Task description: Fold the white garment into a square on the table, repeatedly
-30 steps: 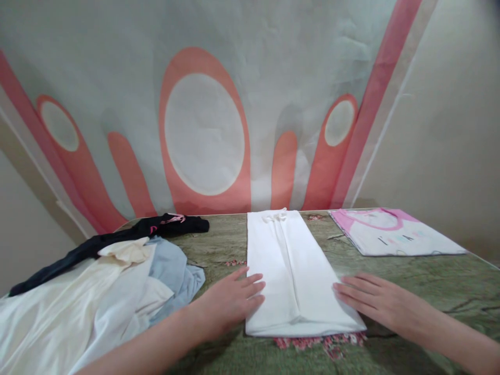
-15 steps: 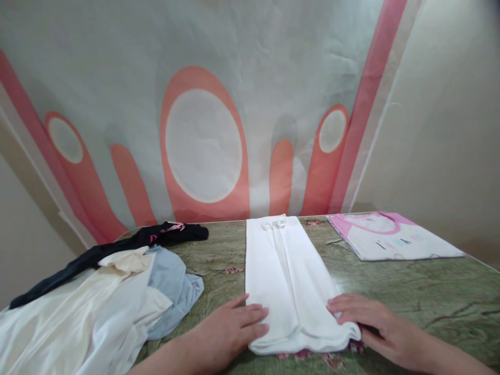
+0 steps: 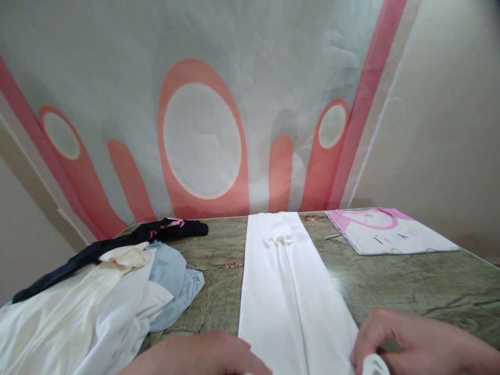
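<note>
A white garment (image 3: pixel 281 291) with a small tied bow near its far end lies in a long narrow strip on the table, running toward me. At the lower edge of the view, my left hand (image 3: pixel 207 357) is closed at the garment's near left side; its fingertips are partly cut off by the frame. My right hand (image 3: pixel 394 341) pinches the near right side, where a curled bit of white cloth shows below the fingers. The garment's near end is out of view.
Left of the white garment, a loose pile holds cream cloth (image 3: pixel 66 317), light blue cloth (image 3: pixel 172 284) and a black garment (image 3: pixel 113 245). A folded pink-and-white shirt (image 3: pixel 394 234) lies at the far right of the wood-patterned table (image 3: pixel 425 291). Behind stands a wall with an orange-and-pink design (image 3: pixel 203 205).
Both hands have gone from lying on the garment to gripping its near end and drawing it toward me. The strip now reaches farther, and the bow sits slightly nearer.
</note>
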Action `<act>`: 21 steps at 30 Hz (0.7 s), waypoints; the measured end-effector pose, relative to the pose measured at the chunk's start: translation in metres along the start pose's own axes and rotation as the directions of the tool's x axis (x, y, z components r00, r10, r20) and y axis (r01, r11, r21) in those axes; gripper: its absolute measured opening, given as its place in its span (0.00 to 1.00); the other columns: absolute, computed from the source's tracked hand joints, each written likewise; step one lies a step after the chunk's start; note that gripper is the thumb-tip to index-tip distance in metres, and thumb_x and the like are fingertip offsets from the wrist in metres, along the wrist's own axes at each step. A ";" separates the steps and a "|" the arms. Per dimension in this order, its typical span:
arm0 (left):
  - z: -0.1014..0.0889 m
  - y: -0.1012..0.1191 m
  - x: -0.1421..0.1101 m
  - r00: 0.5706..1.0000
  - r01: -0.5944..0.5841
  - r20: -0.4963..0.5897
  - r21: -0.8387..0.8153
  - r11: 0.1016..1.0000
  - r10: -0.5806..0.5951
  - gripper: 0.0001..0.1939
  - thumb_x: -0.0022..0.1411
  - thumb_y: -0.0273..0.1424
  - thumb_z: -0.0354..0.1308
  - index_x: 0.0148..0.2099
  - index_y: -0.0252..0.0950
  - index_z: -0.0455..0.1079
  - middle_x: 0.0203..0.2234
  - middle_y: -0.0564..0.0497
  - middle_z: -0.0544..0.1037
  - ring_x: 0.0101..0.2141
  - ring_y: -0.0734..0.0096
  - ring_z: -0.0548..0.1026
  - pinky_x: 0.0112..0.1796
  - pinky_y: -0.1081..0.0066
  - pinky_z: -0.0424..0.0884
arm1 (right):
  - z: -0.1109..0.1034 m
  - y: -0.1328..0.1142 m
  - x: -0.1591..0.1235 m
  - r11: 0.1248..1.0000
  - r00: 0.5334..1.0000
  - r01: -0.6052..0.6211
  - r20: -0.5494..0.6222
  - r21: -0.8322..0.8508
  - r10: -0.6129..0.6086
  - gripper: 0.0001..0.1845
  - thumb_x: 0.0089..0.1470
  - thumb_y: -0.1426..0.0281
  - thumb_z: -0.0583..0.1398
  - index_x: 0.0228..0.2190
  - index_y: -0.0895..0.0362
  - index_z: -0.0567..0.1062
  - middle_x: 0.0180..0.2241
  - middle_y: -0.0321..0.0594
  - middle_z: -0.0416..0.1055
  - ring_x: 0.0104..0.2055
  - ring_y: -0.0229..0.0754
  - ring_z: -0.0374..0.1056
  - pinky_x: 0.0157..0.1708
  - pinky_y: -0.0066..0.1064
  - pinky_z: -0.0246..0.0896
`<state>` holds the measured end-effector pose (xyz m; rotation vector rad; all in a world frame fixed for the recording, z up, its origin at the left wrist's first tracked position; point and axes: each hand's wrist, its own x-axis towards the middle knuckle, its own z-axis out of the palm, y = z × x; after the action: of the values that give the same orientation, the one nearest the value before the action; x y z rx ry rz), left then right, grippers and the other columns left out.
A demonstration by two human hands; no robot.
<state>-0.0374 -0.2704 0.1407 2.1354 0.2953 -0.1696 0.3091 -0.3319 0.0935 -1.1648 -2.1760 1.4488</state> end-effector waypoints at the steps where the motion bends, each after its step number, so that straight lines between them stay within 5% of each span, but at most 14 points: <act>1: -0.005 -0.004 0.002 1.000 0.002 0.001 -0.080 0.997 -0.002 0.19 0.67 0.33 0.44 0.56 0.37 0.64 0.48 0.48 0.72 0.48 0.65 0.70 0.49 0.72 0.62 | -0.003 0.006 0.002 0.998 1.000 -0.020 0.008 0.053 0.019 0.14 0.51 0.63 0.58 0.33 0.58 0.80 0.30 0.41 0.76 0.34 0.42 0.70 0.36 0.28 0.63; 6: -0.032 -0.035 0.018 0.992 -0.025 -0.123 -0.503 0.864 -0.043 0.21 0.63 0.41 0.51 0.50 0.32 0.70 0.46 0.47 0.74 0.48 0.58 0.69 0.50 0.66 0.61 | -0.023 0.042 0.019 0.902 0.985 0.007 -0.158 0.431 0.068 0.16 0.47 0.60 0.62 0.30 0.62 0.78 0.27 0.41 0.75 0.30 0.39 0.69 0.31 0.27 0.62; 10: -0.051 -0.069 0.041 0.944 -0.156 -0.299 -0.776 0.612 -0.139 0.18 0.58 0.37 0.57 0.45 0.28 0.72 0.43 0.41 0.75 0.47 0.58 0.70 0.50 0.64 0.62 | -0.037 0.056 0.042 0.729 0.924 0.121 -0.346 0.674 0.166 0.13 0.44 0.65 0.64 0.34 0.58 0.76 0.32 0.42 0.76 0.34 0.41 0.71 0.35 0.30 0.63; 13: -0.066 -0.098 0.061 0.870 -0.271 -0.403 -0.872 0.407 -0.285 0.12 0.59 0.30 0.56 0.43 0.28 0.71 0.38 0.42 0.77 0.40 0.65 0.74 0.44 0.69 0.67 | -0.049 0.065 0.066 0.673 0.866 0.180 -0.440 0.717 0.237 0.10 0.46 0.67 0.62 0.33 0.56 0.75 0.32 0.41 0.76 0.34 0.42 0.72 0.36 0.31 0.65; 17: -0.083 -0.134 0.084 0.790 -0.322 -0.381 -0.924 0.205 -0.480 0.10 0.62 0.27 0.50 0.42 0.25 0.69 0.31 0.43 0.78 0.33 0.68 0.77 0.40 0.71 0.70 | -0.058 0.084 0.095 0.702 0.762 0.198 -0.558 0.684 0.329 0.09 0.48 0.66 0.60 0.34 0.55 0.73 0.36 0.42 0.76 0.36 0.44 0.72 0.36 0.34 0.67; 21: -0.083 -0.150 0.096 0.768 -0.314 -0.382 -0.924 0.218 -0.514 0.12 0.62 0.26 0.50 0.45 0.22 0.66 0.34 0.40 0.77 0.34 0.66 0.77 0.42 0.68 0.71 | -0.054 0.099 0.106 0.794 0.725 0.117 -0.597 0.597 0.342 0.15 0.50 0.63 0.59 0.40 0.55 0.71 0.40 0.43 0.75 0.40 0.46 0.72 0.40 0.37 0.68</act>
<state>0.0142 -0.1076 0.0430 0.7166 0.7354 0.6011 0.3210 -0.2012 0.0122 -1.3102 -1.0280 1.3036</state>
